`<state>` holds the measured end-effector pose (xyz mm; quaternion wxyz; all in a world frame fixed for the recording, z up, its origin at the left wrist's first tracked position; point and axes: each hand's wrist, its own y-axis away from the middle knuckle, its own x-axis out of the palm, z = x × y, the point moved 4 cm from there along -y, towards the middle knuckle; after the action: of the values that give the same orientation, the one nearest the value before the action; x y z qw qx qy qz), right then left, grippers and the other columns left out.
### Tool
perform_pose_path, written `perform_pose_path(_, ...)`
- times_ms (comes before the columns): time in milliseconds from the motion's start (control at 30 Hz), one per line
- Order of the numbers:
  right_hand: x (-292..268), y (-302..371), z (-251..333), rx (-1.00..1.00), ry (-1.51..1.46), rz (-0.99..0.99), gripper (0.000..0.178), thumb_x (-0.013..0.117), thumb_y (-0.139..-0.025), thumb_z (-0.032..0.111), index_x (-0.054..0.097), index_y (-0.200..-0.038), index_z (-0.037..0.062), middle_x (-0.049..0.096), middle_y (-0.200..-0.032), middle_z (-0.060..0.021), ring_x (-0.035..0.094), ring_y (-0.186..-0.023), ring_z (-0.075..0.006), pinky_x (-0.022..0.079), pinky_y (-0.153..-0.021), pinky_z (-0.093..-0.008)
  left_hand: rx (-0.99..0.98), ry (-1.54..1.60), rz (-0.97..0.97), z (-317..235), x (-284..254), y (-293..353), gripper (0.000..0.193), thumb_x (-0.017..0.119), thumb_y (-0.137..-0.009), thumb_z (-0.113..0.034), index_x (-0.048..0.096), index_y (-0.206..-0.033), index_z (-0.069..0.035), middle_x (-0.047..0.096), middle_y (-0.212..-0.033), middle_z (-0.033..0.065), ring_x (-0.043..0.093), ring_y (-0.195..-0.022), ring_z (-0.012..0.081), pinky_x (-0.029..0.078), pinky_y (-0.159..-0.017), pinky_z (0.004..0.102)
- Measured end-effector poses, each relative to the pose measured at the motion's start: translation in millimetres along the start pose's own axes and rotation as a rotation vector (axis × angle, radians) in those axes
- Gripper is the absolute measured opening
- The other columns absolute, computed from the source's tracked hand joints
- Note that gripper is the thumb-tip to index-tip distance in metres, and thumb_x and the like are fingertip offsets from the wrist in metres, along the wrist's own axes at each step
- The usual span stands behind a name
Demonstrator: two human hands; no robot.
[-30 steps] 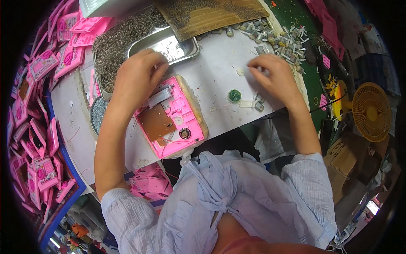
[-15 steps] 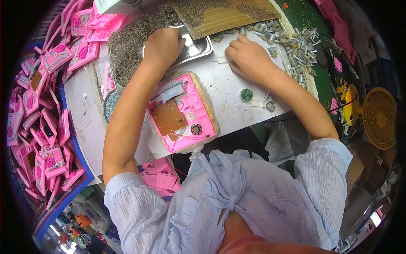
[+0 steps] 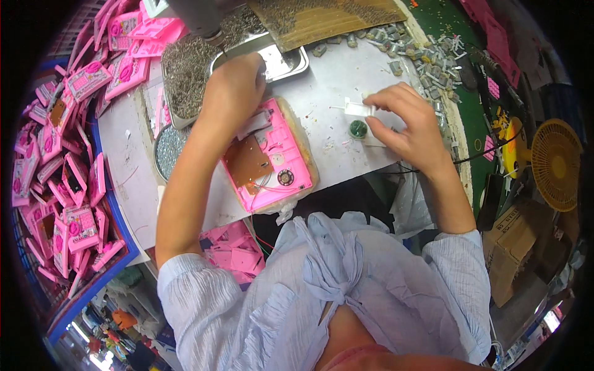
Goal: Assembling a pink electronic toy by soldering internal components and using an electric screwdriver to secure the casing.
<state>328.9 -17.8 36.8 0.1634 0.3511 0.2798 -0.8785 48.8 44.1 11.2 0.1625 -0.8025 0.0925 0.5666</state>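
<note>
A white plastic piece (image 3: 356, 109) sits pinched by one end between thumb and fingers of the right hand (image 3: 419, 127), near a small round green pot (image 3: 357, 128) on the surface (image 3: 216, 213). To its left, well apart from it, an open pink housing (image 3: 291, 148) lies on a padded cushion (image 3: 314, 173). As far as it shows, the housing is partly fitted: a brown board (image 3: 247, 162), a round black speaker (image 3: 285, 177) and wires are inside, and a grey part (image 3: 255, 123) is at its upper end, half hidden by the forearm. No cover is over it, and the white piece is outside it. The left hand (image 3: 238, 80) is curled beside a shiny steel tray (image 3: 301, 67), just under a dark driver-like tool (image 3: 197, 15); I cannot tell whether it grips anything. Farther out are a tray of screws (image 3: 179, 77), a heap of small grey motors (image 3: 427, 52) and many pink housings (image 3: 80, 226) in a blue basket (image 3: 125, 247).
</note>
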Motion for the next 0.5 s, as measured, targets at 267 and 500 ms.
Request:
perform_pose_path(267, 36.0, 7.1, 60.1, -0.202, -0.316, 0.080, 0.039, 0.080, -0.068, 0.001, 0.070, -0.105, 0.0041, 0.068, -0.092, -0.0091, 0.063, -0.082, -0.0286, 0.052, -0.072, -0.0378, -0.545, 1.394, 0.073, -73.9, -9.2, 158.1, 0.018, 0.057, -0.104, -0.007, 0.067, -0.116, 0.002, 0.057, -0.086, -0.0010, 0.049, -0.069, 0.0050, 0.038, -0.060, 0.0209)
perform_pose_path(500, 54.0, 8.5, 65.0, -0.231, -0.268, 0.182, 0.044, 0.080, -0.064, 0.001, 0.071, -0.107, 0.0059, 0.067, -0.096, -0.0092, 0.062, -0.082, -0.0294, 0.053, -0.070, -0.0378, -0.653, 1.728, 0.028, -69.3, 17.4, 191.7, 0.025, 0.052, -0.107, -0.016, 0.065, -0.119, 0.002, 0.052, -0.078, -0.0039, 0.041, -0.063, 0.0035, 0.033, -0.057, 0.0204)
